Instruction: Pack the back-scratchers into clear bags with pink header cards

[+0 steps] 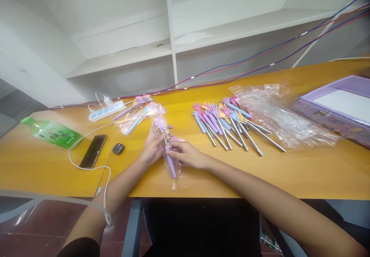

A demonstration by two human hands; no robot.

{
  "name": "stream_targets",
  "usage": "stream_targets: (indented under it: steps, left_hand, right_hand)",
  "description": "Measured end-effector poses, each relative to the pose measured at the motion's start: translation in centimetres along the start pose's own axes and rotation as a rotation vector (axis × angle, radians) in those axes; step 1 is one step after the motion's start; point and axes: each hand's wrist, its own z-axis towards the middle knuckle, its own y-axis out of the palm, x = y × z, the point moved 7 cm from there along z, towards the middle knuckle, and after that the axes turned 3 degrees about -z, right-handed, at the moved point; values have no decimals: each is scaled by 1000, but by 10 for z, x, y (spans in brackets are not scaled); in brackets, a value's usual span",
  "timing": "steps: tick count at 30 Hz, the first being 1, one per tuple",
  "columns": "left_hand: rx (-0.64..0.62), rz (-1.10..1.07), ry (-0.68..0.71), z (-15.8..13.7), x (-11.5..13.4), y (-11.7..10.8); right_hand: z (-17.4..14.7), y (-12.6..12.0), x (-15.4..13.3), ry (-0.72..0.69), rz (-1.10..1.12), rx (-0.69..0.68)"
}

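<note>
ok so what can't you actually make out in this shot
- Head view: the head of the purple back scratcher in the clear bag; the left hand and bag glare cover it.
- Whether the right hand pinches the bag or only touches it; fingertips too small.
- The purple box: cut off by the right edge.
- The green bottle label: too small to read.
- The phone screen: dark, nothing shown.

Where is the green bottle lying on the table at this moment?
In the head view, the green bottle lies on its side at the far left of the table, left of the black phone.
</note>
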Motion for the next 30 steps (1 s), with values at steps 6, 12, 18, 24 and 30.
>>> stream_targets:
  steps: [6,12,18,24,30]
  left_hand:
    - [-140,310,72,-2,-14,0]
    - [-142,745,369,-9,5,6]
    - [-34,986,483,-7,22,6]
    - [11,1021,634,-14,36,8]
    - [3,1064,759,-22,45,11]
  right_hand:
    - [-3,-37,-13,-74,126,313]
    - [-13,-84,-28,-200,187,626]
    - [-14,-88,-28,-180,204,614]
    - [-14,-96,-24,-196,235,677]
    - [-41,-170,-20,-355,404,1040]
